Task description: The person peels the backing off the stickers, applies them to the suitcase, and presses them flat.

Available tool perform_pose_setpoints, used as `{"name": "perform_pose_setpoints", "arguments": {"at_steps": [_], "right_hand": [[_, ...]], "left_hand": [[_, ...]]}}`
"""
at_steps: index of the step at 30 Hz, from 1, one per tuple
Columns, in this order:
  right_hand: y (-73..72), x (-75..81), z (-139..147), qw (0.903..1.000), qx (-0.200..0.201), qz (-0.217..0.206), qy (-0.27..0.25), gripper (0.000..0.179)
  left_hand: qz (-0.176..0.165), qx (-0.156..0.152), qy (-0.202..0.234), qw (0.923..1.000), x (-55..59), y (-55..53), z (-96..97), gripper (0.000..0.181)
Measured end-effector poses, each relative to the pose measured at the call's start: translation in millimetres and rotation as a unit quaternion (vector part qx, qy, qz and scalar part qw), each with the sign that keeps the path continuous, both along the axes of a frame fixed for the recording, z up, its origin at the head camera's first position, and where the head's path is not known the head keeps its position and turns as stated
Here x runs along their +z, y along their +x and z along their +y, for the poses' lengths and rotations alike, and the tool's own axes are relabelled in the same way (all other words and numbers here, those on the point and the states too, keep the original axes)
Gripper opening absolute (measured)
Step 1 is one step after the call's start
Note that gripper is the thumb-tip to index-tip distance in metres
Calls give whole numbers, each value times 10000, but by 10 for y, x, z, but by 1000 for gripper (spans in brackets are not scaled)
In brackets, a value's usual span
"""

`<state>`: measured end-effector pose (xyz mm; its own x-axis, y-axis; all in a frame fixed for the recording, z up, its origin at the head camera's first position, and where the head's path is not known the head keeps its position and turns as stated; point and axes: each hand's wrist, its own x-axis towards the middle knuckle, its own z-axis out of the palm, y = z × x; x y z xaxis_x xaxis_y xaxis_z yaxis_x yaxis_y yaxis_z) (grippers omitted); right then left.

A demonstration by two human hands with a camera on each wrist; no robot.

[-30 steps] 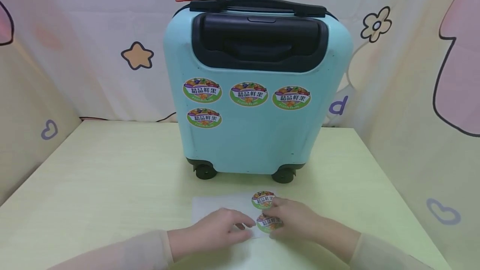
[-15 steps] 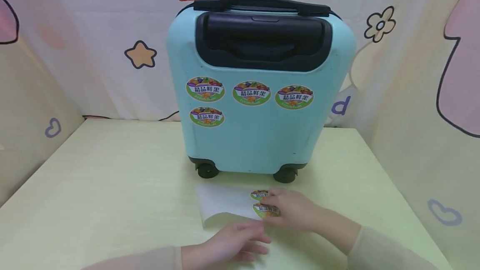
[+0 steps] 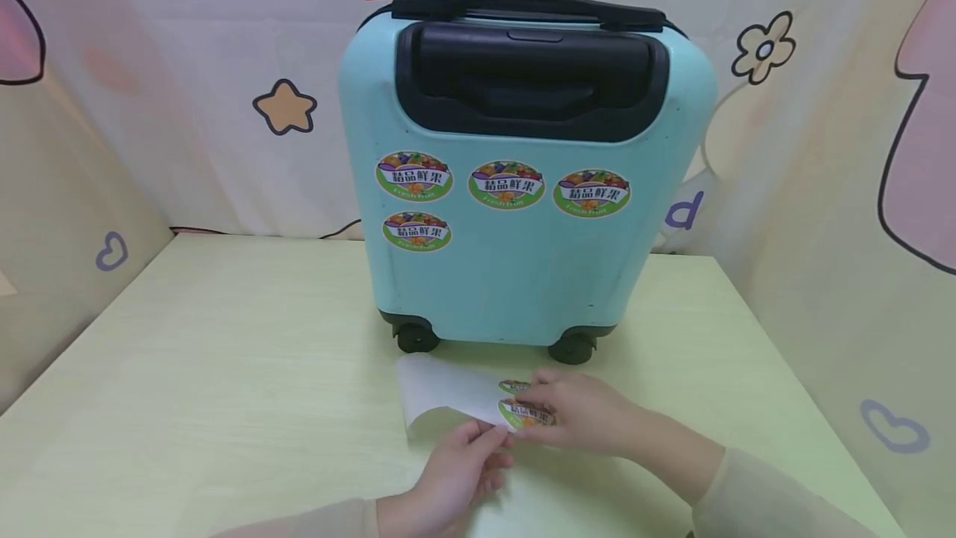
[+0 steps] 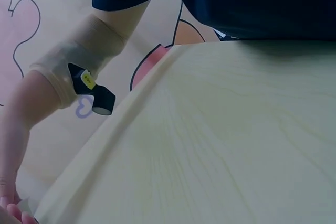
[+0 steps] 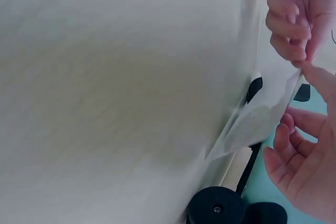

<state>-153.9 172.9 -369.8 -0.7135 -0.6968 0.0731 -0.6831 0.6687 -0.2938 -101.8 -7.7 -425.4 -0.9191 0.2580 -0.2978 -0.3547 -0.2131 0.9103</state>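
Note:
A white sticker sheet (image 3: 448, 388) is lifted at its near edge, bowed above the table in front of the suitcase. Two oval fruit stickers (image 3: 526, 414) show at its right end, partly covered by fingers. My left hand (image 3: 456, 471) pinches the sheet's near edge between thumb and forefinger. With thumb and fingers, my right hand (image 3: 590, 418) grips the sheet's right end. Seen from below in the right wrist view, the sheet (image 5: 257, 124) hangs between both hands. The light-blue suitcase (image 3: 515, 281) stands upright behind, bearing several matching oval stickers (image 3: 414, 177) on its front.
The pale table (image 3: 246, 339) spreads out on both sides of the suitcase. A patterned cloth (image 3: 202, 131) closes off the back and sides. Black wheels (image 3: 572, 347) carry the suitcase just beyond the sheet. In the left wrist view, a forearm wears a dark strap (image 4: 94, 90).
The sheet has risen from the table, its near edge curving up. My left hand has come off it, dropped nearer, then returned to pinch the near edge. The right hand keeps its grip.

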Motion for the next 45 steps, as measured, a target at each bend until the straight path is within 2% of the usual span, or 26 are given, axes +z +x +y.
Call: {"name": "perform_pose_setpoints", "arguments": {"at_steps": [4, 7, 11, 16, 22, 27, 33, 40, 45], "right_hand": [[25, -24, -19, 9994, -199, 232, -141, 41], [45, -46, -33, 9976, -231, 417, -503, 31], [71, -66, -52, 9928, 3, 703, -974, 14], [97, -84, -75, 9882, 123, 814, -1288, 10], [109, -96, -103, 9862, -36, 440, -1598, 7], [105, -90, -123, 9839, -379, -231, -1733, 6], [99, -68, -122, 9732, -608, -1011, -1972, 6], [85, -67, -124, 9684, -838, -1262, -1981, 4], [48, -66, -92, 9664, -1170, -1090, -2015, 6]], "left_hand": [[44, 164, 33, 9999, 17, -6, 9, 21], [63, 219, 145, 9996, 38, -14, 10, 21], [92, 256, 267, 9993, 65, -29, 7, 23], [106, 308, 214, 9992, 88, -33, 6, 25], [176, 266, 160, 9994, 62, -46, 6, 26], [186, 198, 133, 9995, 41, -61, 8, 27], [183, 170, 110, 9996, 52, -57, 9, 26], [103, 120, -9, 9999, 53, -38, -13, 26], [103, 138, 8, 9999, 11, -22, -30, 25]]}}
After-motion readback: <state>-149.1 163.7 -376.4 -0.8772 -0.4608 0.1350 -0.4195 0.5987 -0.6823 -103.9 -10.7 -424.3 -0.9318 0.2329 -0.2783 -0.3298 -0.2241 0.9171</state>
